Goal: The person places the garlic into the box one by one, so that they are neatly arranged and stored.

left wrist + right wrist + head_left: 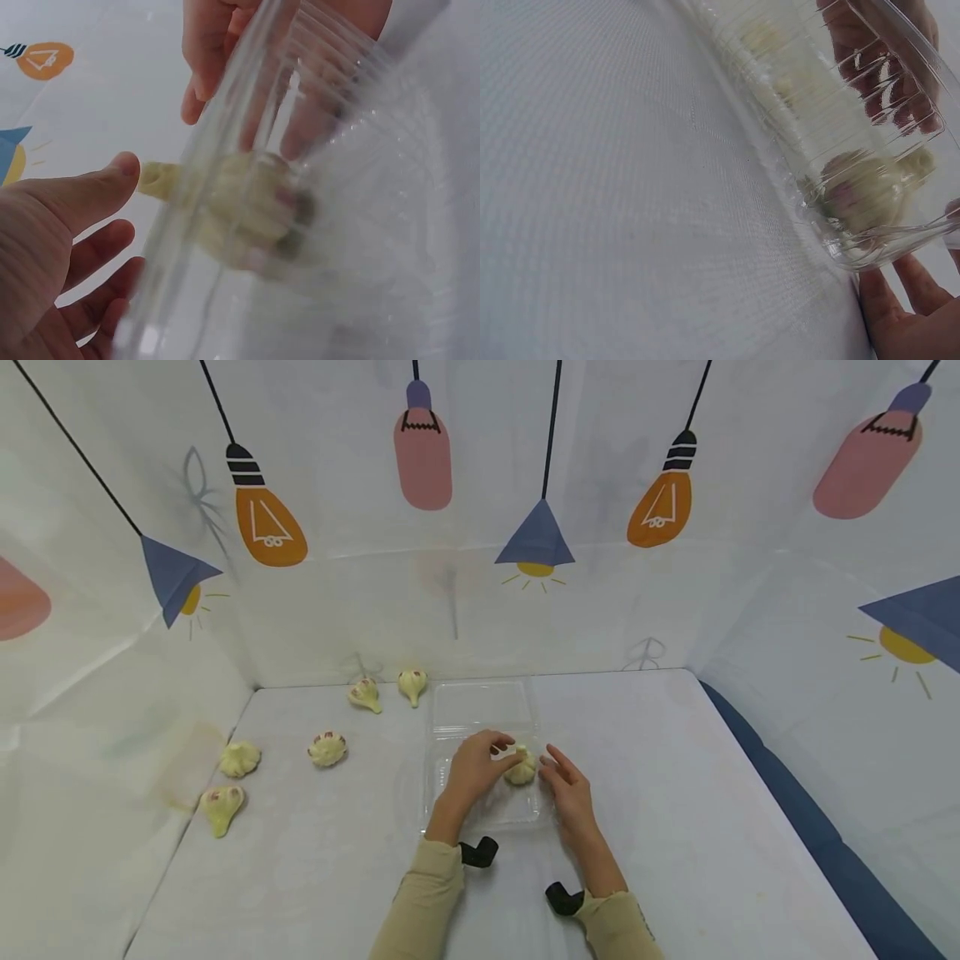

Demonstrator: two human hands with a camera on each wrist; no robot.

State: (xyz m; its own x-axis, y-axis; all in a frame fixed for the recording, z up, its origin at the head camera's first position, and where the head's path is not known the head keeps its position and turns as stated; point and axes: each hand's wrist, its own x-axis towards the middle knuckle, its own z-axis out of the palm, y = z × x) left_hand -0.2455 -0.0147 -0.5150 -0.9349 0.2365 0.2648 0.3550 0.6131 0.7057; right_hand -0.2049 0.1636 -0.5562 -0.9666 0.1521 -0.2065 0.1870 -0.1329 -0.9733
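Note:
A pale garlic bulb (521, 767) sits at the right side of a clear plastic container (442, 777) whose lid lies folded back. Through the container wall, the left wrist view shows the bulb (247, 202) with its stem up. My left hand (476, 768) is over the container, its thumb tip at the stem and its other fingers spread apart from the bulb. Just outside the right wall is my right hand (572, 793), fingers extended and holding nothing. Its fingers (919, 285) show beside the container corner in the right wrist view.
Several more garlic bulbs lie on the white table: two at the back, near the lid, one of them here (412, 687); a bulb (327, 749) left of the container; and two by the left edge, including a long-stemmed bulb (222, 808). A patterned curtain (472, 602) stands behind.

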